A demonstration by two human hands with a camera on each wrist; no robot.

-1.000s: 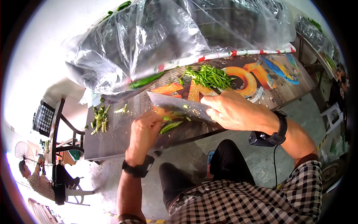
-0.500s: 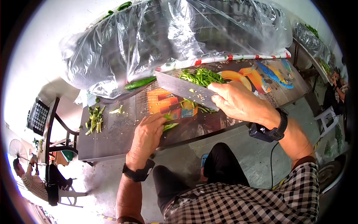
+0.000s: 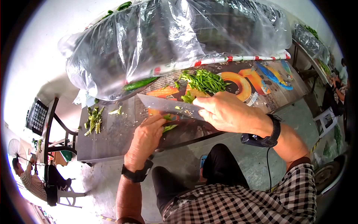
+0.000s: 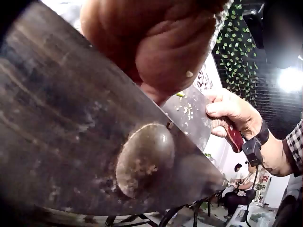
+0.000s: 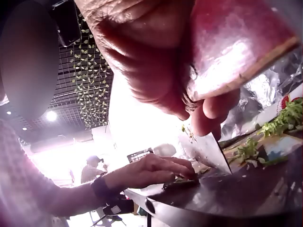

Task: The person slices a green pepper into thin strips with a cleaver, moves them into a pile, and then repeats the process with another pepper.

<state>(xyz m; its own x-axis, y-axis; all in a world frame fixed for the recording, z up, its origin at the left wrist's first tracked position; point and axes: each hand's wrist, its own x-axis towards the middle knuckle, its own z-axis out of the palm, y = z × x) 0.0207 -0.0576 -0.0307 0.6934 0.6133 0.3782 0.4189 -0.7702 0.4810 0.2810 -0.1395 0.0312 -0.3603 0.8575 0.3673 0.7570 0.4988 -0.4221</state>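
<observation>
Strip-like green pepper piece (image 3: 170, 128) near front edge of dark wood-look table (image 3: 112, 143); some room toward table's left. Left hand (image 3: 144, 135) touches piece, fingers mostly straight. Right hand (image 3: 233, 115) grips red-handled wide steel knife (image 3: 166, 104).

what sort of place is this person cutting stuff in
Likely a shared indoor workroom for preparing vegetables: a cleaver is held over a long table, cut green strips are heaped there, and another person sits in the background.
</observation>
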